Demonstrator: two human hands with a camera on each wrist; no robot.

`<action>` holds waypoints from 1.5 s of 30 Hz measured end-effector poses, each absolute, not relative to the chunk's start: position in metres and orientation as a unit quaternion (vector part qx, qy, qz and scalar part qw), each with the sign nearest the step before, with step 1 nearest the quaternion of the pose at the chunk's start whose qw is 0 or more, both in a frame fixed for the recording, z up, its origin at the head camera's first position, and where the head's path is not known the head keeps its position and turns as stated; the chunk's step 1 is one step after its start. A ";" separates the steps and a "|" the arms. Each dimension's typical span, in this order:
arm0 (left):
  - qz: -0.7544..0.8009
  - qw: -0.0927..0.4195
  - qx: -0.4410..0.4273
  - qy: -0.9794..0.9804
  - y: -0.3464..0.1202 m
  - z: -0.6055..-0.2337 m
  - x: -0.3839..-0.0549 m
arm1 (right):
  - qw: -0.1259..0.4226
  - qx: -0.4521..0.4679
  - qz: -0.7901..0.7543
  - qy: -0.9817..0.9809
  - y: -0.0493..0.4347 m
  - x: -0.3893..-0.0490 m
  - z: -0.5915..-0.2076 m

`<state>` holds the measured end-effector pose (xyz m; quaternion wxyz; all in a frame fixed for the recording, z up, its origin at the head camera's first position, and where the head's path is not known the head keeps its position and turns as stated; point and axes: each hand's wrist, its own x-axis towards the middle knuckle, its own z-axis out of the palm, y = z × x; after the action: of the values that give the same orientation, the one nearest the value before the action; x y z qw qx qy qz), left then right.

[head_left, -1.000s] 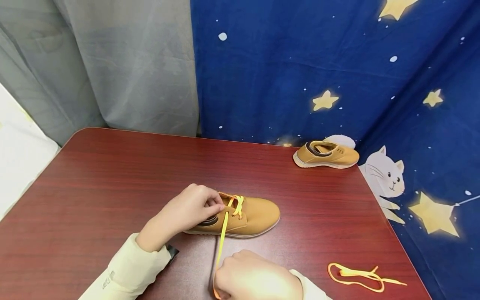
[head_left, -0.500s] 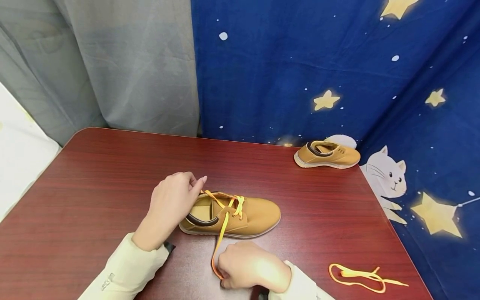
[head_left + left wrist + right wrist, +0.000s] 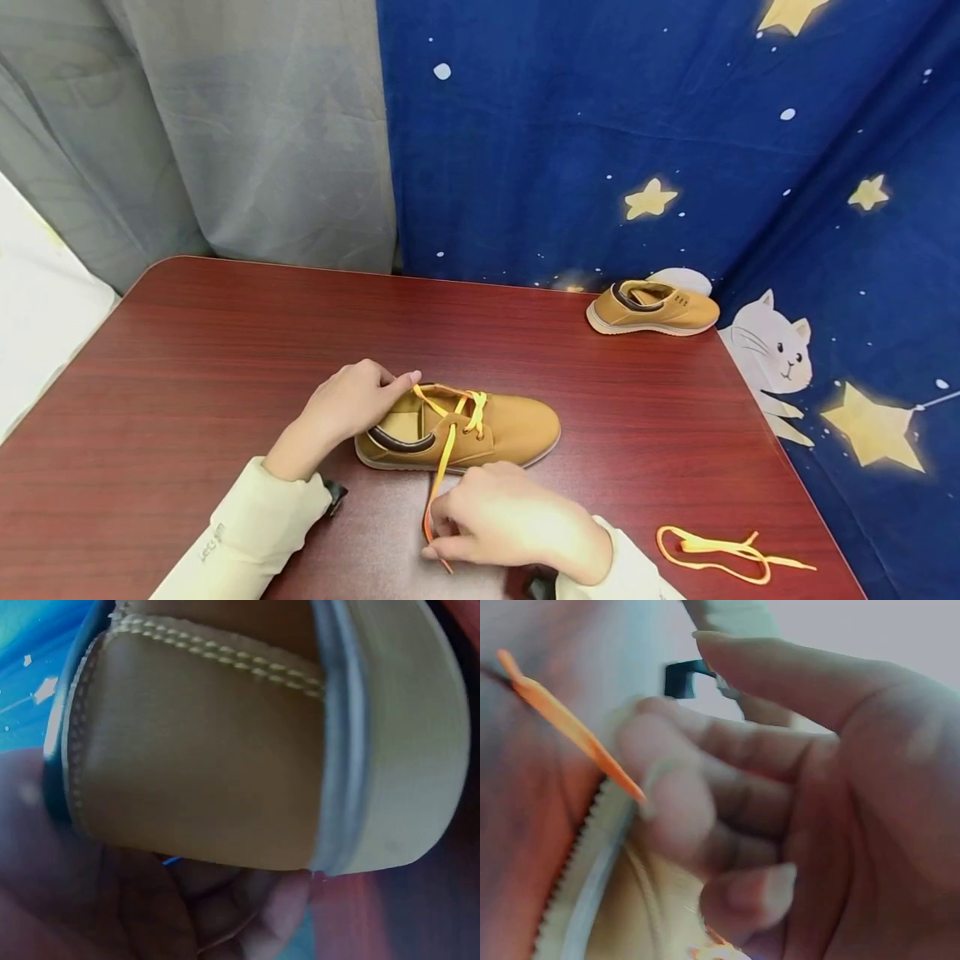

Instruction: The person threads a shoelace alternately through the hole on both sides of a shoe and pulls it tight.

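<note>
A tan lace-up shoe (image 3: 517, 425) lies on the table with its toe to the right, and a yellow-orange shoelace (image 3: 476, 408) runs through its eyelets. My left hand (image 3: 352, 400) is at the far side of the heel, its thumb tip by one lace strand at the collar. In the left wrist view my curled fingers (image 3: 247, 915) show partly behind the shoe heel (image 3: 202, 750); what they hold is hidden. My right hand (image 3: 502, 517) is in front of the shoe, thumb apart from the fingers. The other lace end (image 3: 577, 735) hangs beside its fingertips, not visibly pinched.
A second tan shoe (image 3: 652, 308), with no lace in its eyelets, stands at the back right corner. A loose yellow-orange shoelace (image 3: 712, 550) lies at the right front. Curtains (image 3: 525, 142) hang behind the dark red table (image 3: 262, 333).
My left hand has drawn back from the tongue toward the heel, then lowered a little. My right hand has moved up toward the shoe and loosened, and the near lace end shows.
</note>
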<state>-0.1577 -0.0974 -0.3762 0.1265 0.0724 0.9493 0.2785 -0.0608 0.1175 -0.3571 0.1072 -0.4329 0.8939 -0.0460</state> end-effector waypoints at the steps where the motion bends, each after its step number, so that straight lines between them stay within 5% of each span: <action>1: 0.290 0.132 0.077 0.945 -0.098 -0.377 -0.159 | 0.090 -0.439 -0.055 0.892 0.119 -0.062 -0.354; 11: 0.405 0.120 0.094 0.902 -0.098 -0.383 -0.166 | -0.063 -0.408 -0.235 0.880 0.137 -0.092 -0.349; 20: 0.498 0.093 0.107 0.856 -0.096 -0.388 -0.170 | -0.111 -0.269 -0.329 0.899 0.142 -0.113 -0.363; 35: 0.663 0.137 0.102 0.729 -0.095 -0.379 -0.172 | -0.068 -0.257 -0.344 0.901 0.145 -0.133 -0.385; 45: 0.745 0.190 0.118 0.628 -0.095 -0.370 -0.167 | -0.098 -0.208 -0.334 0.914 0.140 -0.133 -0.390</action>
<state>-0.1674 -0.0952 -0.3704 0.1901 0.1182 0.6281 0.7453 -0.1332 0.1397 -0.3896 -0.0979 -0.2076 0.9142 -0.3340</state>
